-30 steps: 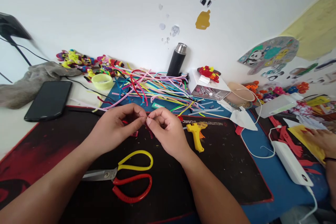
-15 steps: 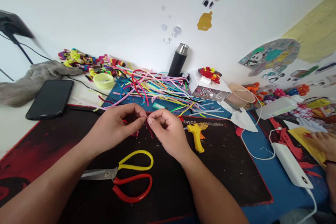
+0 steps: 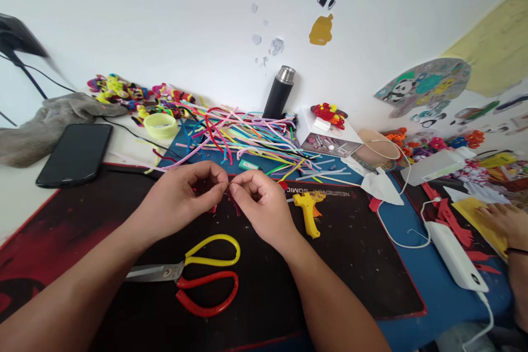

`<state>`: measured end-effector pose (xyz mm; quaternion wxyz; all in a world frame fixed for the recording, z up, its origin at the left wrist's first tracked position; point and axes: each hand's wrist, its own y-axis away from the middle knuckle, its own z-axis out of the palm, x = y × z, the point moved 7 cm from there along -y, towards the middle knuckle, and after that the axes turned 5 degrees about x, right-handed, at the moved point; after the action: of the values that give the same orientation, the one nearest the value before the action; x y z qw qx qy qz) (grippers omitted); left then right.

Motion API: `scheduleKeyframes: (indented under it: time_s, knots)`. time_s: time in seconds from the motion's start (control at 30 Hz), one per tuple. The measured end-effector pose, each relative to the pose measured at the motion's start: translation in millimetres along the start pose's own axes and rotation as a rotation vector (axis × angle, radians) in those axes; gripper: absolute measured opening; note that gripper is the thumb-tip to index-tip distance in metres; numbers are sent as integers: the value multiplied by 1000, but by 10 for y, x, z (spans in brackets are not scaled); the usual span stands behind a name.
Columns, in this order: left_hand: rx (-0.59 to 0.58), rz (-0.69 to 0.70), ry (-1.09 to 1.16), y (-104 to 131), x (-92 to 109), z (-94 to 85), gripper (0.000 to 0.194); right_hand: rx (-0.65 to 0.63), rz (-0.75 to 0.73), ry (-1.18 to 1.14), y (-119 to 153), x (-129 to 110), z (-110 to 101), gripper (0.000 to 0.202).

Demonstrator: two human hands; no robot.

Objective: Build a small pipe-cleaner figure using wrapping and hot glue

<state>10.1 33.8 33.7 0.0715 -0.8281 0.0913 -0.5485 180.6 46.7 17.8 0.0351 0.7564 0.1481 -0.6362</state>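
My left hand (image 3: 185, 192) and my right hand (image 3: 264, 206) meet fingertip to fingertip above the dark mat. Both are closed in a pinch on a small dark red pipe cleaner (image 3: 236, 208), whose loose end hangs below my right fingers. Most of it is hidden by the fingers. A bit of red shows behind my left fingers. Below my hands lie scissors (image 3: 208, 290) with one yellow and one red handle, the blade tips covered by my left forearm. To the right of my right hand rests a yellow glue gun (image 3: 307, 213).
Behind the hands lies a heap of coloured pipe cleaners (image 3: 251, 137), with a black flask (image 3: 280, 93) behind it. A phone (image 3: 76, 154) and a pale yellow tape roll (image 3: 160, 126) are at left. Right: a white power bank (image 3: 457, 256) with cable, and another person's hand (image 3: 501, 225).
The view has shifted slightly. My hands keep their pinch with almost no movement. At far right the other person's hand has moved a little on the yellow sheet.
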Motion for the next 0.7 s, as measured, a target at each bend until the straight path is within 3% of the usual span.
scheduleKeyframes:
  time_s: [0.7]
  knots:
    - [-32,-127,196,-28,-85,69,32,26,15,-78,-3,-26,-18,15]
